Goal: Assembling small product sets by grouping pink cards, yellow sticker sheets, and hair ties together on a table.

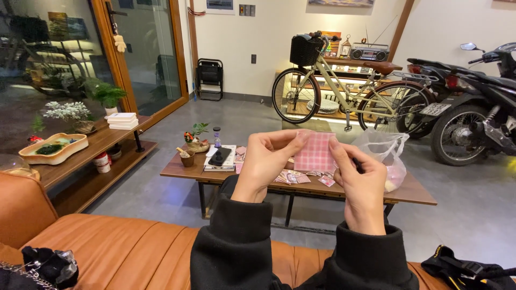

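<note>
A small square of pink checked paper (315,152) is held up in front of me between both hands. My left hand (267,161) pinches its left edge with thumb and fingers. My right hand (360,185) grips the right edge, thumb on the front. Both arms wear black sleeves. Below and behind the paper, several small pink paper pieces (294,176) lie scattered on the low wooden coffee table (414,192).
On the table stand a clear plastic bag (388,152), a black phone on a book (220,157), a small cup (187,158), a potted plant (196,138) and an hourglass (216,137). A bicycle (344,88) and motorbikes (473,102) stand behind. Orange leather sofa (113,244) is under me.
</note>
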